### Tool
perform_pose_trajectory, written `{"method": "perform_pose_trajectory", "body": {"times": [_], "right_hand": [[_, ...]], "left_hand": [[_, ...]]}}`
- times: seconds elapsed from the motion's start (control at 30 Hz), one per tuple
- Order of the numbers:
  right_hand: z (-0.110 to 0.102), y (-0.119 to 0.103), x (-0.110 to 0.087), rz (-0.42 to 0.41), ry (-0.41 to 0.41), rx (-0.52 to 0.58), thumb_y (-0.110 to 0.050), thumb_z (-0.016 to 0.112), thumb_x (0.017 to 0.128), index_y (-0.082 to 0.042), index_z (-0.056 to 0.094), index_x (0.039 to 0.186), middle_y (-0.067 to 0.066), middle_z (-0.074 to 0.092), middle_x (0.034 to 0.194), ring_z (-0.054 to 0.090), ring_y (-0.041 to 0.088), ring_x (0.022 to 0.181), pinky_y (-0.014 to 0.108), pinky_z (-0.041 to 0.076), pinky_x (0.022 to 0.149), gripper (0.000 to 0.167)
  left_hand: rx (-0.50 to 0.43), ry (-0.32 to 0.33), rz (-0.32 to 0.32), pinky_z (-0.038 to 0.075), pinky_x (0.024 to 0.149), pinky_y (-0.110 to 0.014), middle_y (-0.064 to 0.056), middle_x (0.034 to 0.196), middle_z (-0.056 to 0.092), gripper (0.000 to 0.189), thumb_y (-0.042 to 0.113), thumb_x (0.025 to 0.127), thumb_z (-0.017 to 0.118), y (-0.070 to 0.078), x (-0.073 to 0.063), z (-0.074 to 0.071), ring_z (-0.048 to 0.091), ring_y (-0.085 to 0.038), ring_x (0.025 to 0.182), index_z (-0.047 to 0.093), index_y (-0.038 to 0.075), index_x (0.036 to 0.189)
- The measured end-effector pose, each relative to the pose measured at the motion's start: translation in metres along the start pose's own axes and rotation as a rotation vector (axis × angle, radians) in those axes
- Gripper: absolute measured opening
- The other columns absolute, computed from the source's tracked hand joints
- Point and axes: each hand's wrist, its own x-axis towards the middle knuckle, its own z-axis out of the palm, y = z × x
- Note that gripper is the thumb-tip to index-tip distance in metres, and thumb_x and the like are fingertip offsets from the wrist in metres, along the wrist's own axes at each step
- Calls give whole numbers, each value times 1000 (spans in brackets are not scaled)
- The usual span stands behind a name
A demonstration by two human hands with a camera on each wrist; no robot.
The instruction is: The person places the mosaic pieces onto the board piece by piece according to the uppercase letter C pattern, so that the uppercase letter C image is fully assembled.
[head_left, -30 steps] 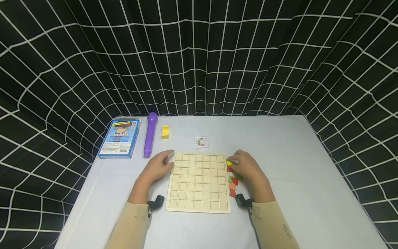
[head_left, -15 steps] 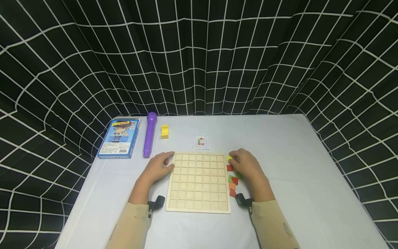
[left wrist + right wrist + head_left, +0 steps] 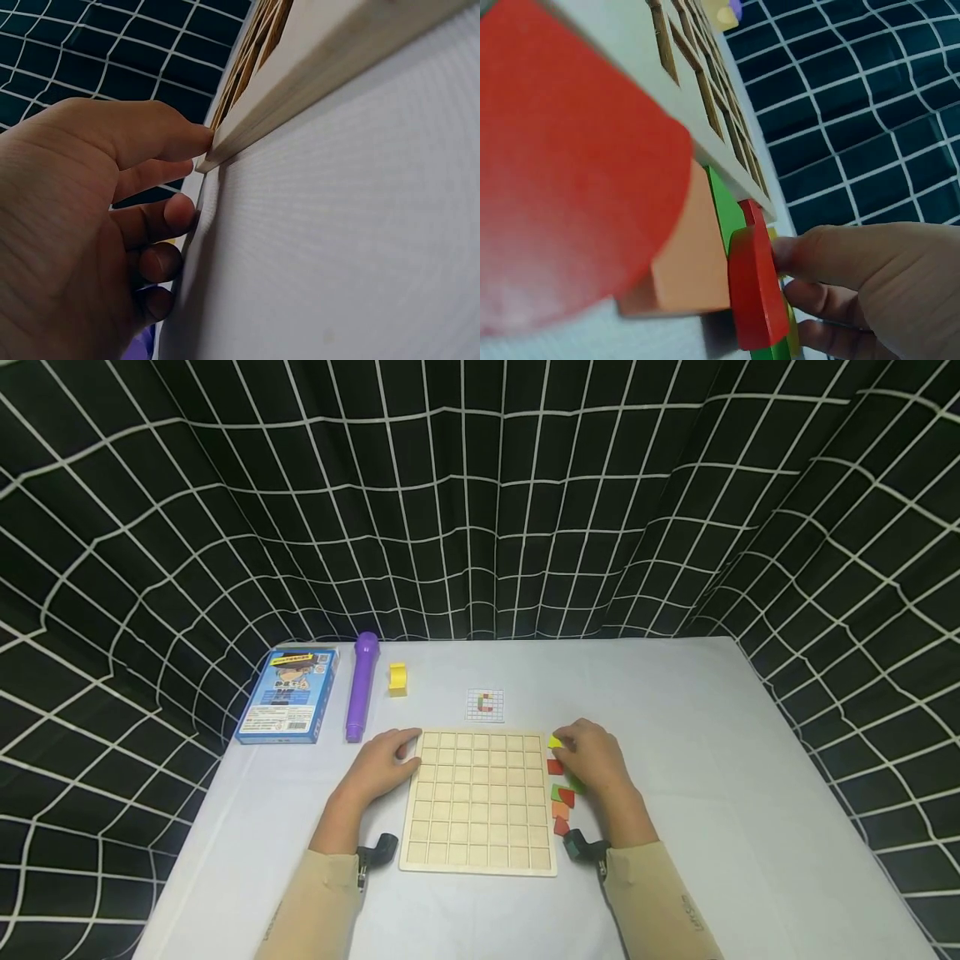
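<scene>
A pale wooden grid board (image 3: 480,787) lies on the white table. At its left side my left hand (image 3: 378,767) rests with the fingers loosely bent. The left wrist view shows the thumb (image 3: 191,141) touching the edge of the board near a corner. Just off the board's upper right corner, my right hand (image 3: 594,756) pinches a small yellow tile (image 3: 555,741), partly hidden by the fingers. A red tile (image 3: 555,767) lies just below it. Nearer me along the board's right edge are a green tile (image 3: 556,792), an orange tile (image 3: 560,810) and a red tile (image 3: 562,827).
Beyond the board lies a small card (image 3: 484,704) printed with a coloured grid pattern. At the back left are a blue box (image 3: 288,696), a purple microphone-shaped stick (image 3: 362,689) and a yellow block (image 3: 397,679). Black curtain (image 3: 480,510) with white grid lines surrounds the table.
My right hand has drawn the yellow tile slightly away from me, off the red tile it overlapped, which now shows more fully. The left hand has stayed by the board.
</scene>
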Motion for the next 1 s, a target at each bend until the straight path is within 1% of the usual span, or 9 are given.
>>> {"method": "perform_pose_trajectory", "body": {"times": [0.17, 0.37, 0.47, 0.57, 0.67, 0.77, 0.87, 1.0], "right_hand": [[1, -2, -1, 60, 11, 19, -17, 73, 88, -6, 77, 111, 10, 68, 108, 62, 28, 92, 47, 52, 81, 26], [1, -2, 0, 28, -5, -26, -21, 78, 88, -8, 77, 116, 10, 69, 107, 63, 29, 94, 48, 51, 84, 32], [1, -3, 0, 40, -10, -35, -24, 79, 88, -8, 77, 116, 10, 68, 106, 61, 28, 91, 46, 50, 82, 33], [-1, -5, 0, 71, -14, -13, -27, 79, 88, -7, 76, 117, 9, 69, 106, 61, 27, 91, 46, 51, 83, 35], [-6, -8, -1, 91, -9, 38, -30, 76, 90, -7, 75, 119, 10, 70, 107, 63, 28, 93, 48, 52, 84, 38], [-13, -14, -3, 74, 16, 85, -31, 75, 91, -7, 74, 120, 9, 72, 107, 64, 26, 88, 47, 53, 82, 38], [-20, -22, -7, 31, 43, 113, -29, 74, 92, -6, 74, 119, 9, 72, 107, 63, 26, 86, 45, 52, 79, 36], [-28, -36, -11, 3, 64, 129, -26, 74, 92, -7, 75, 119, 7, 71, 109, 62, 27, 93, 46, 52, 82, 33]], "left_hand": [[6, 0, 6, 42, 76, -37, 1, 88, 52, 56, 26, 93, 73, 0, -1, 0, 48, -16, 80, 59, 12, 145], [21, -3, 8, 42, 75, -37, 2, 88, 51, 56, 28, 93, 72, 0, -1, 0, 48, -15, 80, 59, 12, 145], [26, -5, 8, 42, 75, -36, 2, 87, 50, 55, 28, 94, 72, 0, -2, 0, 48, -15, 80, 60, 12, 145], [34, -6, 9, 42, 75, -36, 2, 87, 50, 54, 28, 94, 72, 0, -2, -1, 47, -15, 79, 60, 12, 144], [41, -9, 10, 42, 74, -36, 2, 86, 50, 54, 29, 94, 72, 1, -3, -2, 47, -15, 78, 60, 12, 144], [45, -12, 13, 41, 73, -36, 2, 86, 49, 54, 28, 94, 71, 2, -3, -3, 47, -15, 78, 60, 11, 144], [46, -14, 18, 41, 73, -36, 2, 85, 49, 54, 28, 94, 72, 2, -3, -3, 47, -15, 78, 60, 11, 144], [46, -11, 28, 41, 72, -36, 3, 85, 49, 54, 28, 94, 72, 1, -2, -2, 46, -15, 78, 61, 11, 143]]}}
